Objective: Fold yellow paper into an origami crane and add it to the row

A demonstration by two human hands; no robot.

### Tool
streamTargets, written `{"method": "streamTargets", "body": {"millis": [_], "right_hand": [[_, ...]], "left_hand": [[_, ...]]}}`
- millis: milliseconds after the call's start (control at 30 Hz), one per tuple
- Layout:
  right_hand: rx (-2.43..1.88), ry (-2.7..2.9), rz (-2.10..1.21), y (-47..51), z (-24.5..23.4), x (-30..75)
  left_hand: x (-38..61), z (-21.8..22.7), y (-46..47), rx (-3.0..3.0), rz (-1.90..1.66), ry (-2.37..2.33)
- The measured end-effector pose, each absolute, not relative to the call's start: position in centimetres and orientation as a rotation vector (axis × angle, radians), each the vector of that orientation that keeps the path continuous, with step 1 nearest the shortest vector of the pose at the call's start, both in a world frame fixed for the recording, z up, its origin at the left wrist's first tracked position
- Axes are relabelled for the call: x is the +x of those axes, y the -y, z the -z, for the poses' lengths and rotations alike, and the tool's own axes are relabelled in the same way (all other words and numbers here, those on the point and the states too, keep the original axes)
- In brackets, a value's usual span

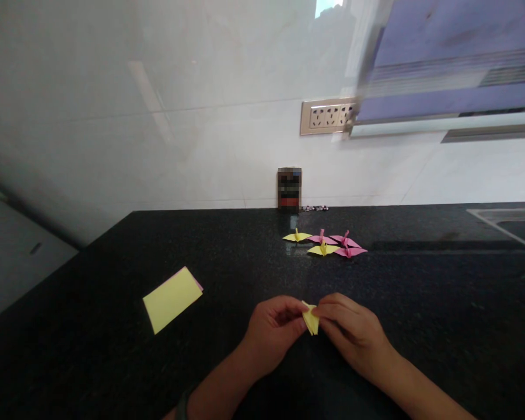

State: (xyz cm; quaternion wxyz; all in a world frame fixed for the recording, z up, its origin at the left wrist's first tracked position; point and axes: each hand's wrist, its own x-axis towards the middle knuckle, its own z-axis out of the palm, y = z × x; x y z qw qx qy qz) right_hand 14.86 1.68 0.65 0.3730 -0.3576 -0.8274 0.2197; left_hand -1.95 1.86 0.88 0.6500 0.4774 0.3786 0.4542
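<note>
Between my two hands is a small piece of folded yellow paper (311, 321), narrowing toward its lower end. My left hand (276, 329) pinches its left edge between thumb and fingers. From the other side, my right hand (354, 329) grips the upper right part, its fingertips covering some of the folds. Beyond my hands, several folded paper cranes stand close together on the dark countertop: a yellow crane (297, 237) and a pink crane (348, 252) are among them. Left of my hands lies a stack of yellow paper (173, 300) with a pink edge showing beneath.
A phone-like dark object (289, 189), its face blurred, leans against the white wall, with a beaded strand (315, 208) beside it. Wall sockets (331, 116) sit above. A sink edge (503, 224) is at the right of the black countertop (236, 251).
</note>
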Motion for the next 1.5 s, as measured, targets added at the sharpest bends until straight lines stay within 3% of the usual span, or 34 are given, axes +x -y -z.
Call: {"method": "streamTargets", "body": {"millis": [500, 1500], "right_hand": [[-0.963, 2.009, -0.885, -1.5, -2.1, 14.9], [-1.000, 1.894, -1.062, -1.7, -1.4, 14.7]], "left_hand": [[-2.4, -1.3, -2.1, 0.953, -0.974, -0.900], [-2.1, -1.6, -1.9, 1.101, -0.991, -0.911]]}}
